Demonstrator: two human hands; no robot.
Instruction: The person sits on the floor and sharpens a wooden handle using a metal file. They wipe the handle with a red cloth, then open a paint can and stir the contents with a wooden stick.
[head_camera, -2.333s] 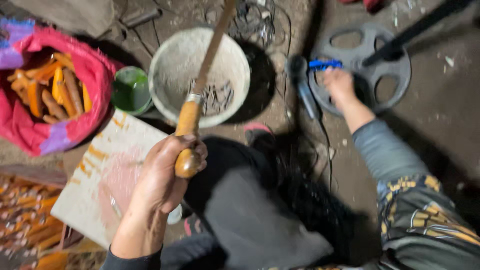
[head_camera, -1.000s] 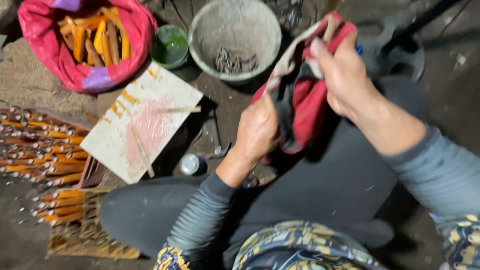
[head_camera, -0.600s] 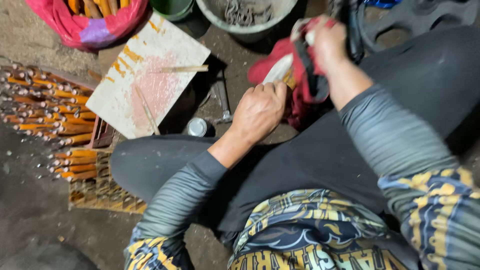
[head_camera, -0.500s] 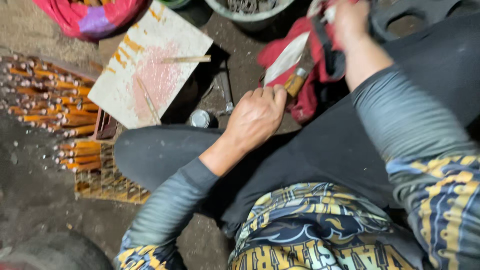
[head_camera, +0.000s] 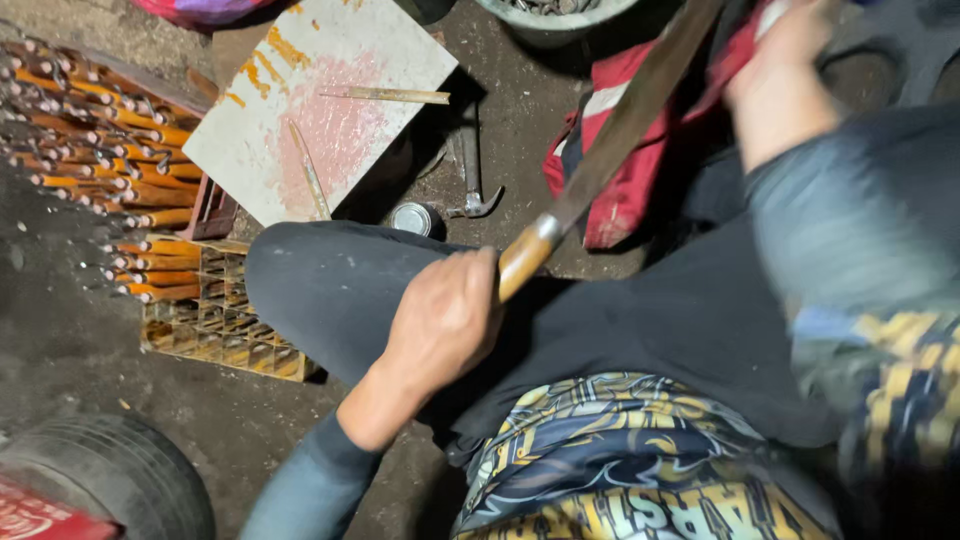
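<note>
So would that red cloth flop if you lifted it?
Probably: the red cloth lies crumpled in folds beside the blade, so it looks limp and light. It likely drapes, and wouldn't roll or tip.

The left hand (head_camera: 445, 320) sits at the centre of the frame, fingers curled shut in a fist, its forearm running down to the lower left. The right hand (head_camera: 790, 60), blurred, is raised at the upper right, its sleeved forearm dropping along the right edge.
</note>
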